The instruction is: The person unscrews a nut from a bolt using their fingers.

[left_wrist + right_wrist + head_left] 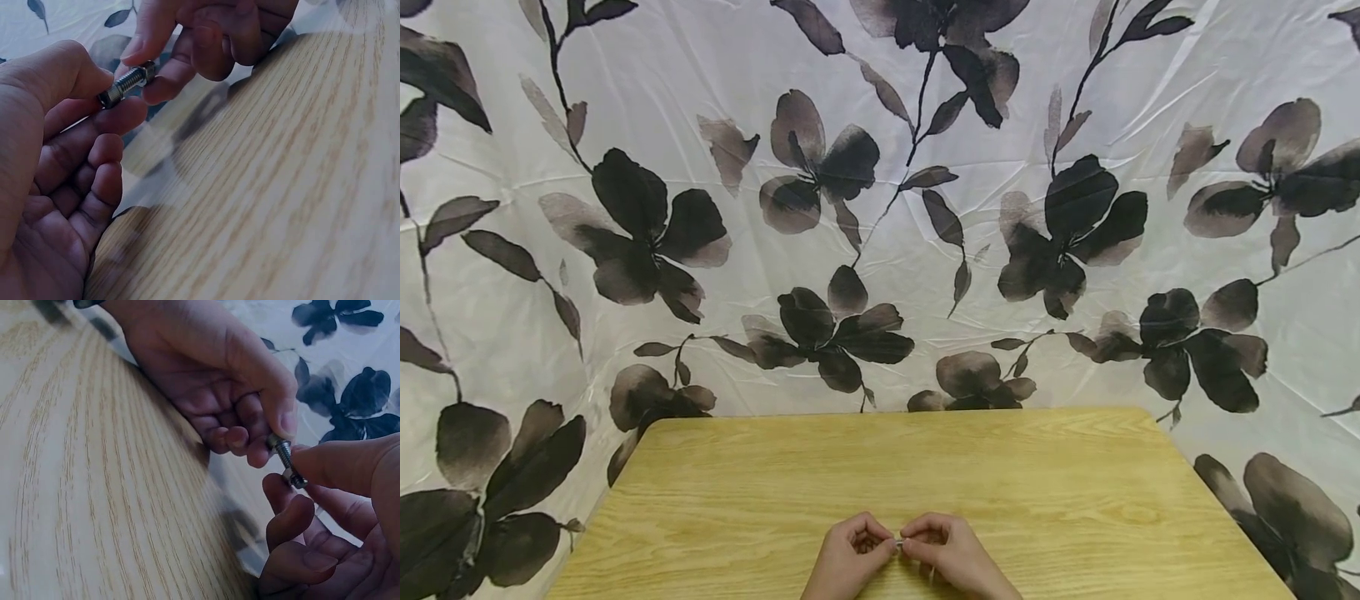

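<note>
In the head view my left hand (850,552) and right hand (953,552) meet low in the middle, just above the table, with a tiny metal piece between their fingertips. The left wrist view shows it as a silver bolt (129,80) with a cylindrical head and a threaded shank. My left thumb and forefinger pinch the head. Near the shank's far end sits a small nut (290,475), seen in the right wrist view, with the bolt's tip poking out past it. My right thumb and forefinger pinch around the nut. The other fingers of both hands are loosely curled.
A light wood-grain table (895,467) with rounded far corners lies under the hands. Behind it and at both sides hangs a white cloth (955,167) printed with dark flowers and leaves.
</note>
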`<state>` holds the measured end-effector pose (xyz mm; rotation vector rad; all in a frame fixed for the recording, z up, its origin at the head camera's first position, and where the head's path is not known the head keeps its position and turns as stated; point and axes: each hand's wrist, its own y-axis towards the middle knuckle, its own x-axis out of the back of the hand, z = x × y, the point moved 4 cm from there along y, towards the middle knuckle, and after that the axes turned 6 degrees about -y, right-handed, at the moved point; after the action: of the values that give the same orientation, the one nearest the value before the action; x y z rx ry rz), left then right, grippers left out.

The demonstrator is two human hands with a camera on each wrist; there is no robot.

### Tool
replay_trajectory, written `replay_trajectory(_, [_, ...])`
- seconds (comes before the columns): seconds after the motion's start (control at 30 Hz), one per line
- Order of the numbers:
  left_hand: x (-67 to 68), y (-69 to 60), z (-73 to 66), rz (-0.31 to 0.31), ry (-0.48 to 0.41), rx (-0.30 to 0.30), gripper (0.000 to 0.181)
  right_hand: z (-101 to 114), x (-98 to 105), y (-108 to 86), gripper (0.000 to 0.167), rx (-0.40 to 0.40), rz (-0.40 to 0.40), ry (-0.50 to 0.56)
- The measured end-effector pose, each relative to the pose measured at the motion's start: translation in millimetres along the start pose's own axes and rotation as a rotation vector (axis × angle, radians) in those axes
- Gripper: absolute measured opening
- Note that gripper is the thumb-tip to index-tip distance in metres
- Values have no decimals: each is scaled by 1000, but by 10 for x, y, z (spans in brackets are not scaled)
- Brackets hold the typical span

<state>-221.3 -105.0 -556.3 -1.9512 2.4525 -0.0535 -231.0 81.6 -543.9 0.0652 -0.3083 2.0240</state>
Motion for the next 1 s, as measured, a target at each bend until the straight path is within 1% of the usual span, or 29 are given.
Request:
replay_trajectory(0.1, [4,11,-7,-7,7,-11,14,21,7,9,31,39,6,21])
replay_trajectory(0.17, [7,16,-10,-9,-3,-9,15,24,10,10,33,44,4,32])
replay_trajectory(0.23, [9,19,-11,-9,-14,-6,16,17,16,9,33,32,0,43])
replay_trajectory(0.33, [7,18,-11,-10,-24,0,16,-9,28,-2,34,-10,-15,48])
replay_trajectory(0.4, [5,18,-7,-12,-18,2,15,-28,33,-7,36,-34,-20,52])
replay_trajectory(0.5, [0,13,-3,-13,-5,1,14,-42,40,-11,34,-46,-22,48])
replay_trajectory(0.63, [-3,7,-8,-17,10,-3,14,-34,49,-7,28,-20,-23,34])
replay_trajectory(0.8, [0,10,-15,-25,1,4,16,-21,48,17,26,22,-34,3])
replay_trajectory(1.0, [0,20,-13,-31,4,-2,16,21,39,18,24,66,-38,14])
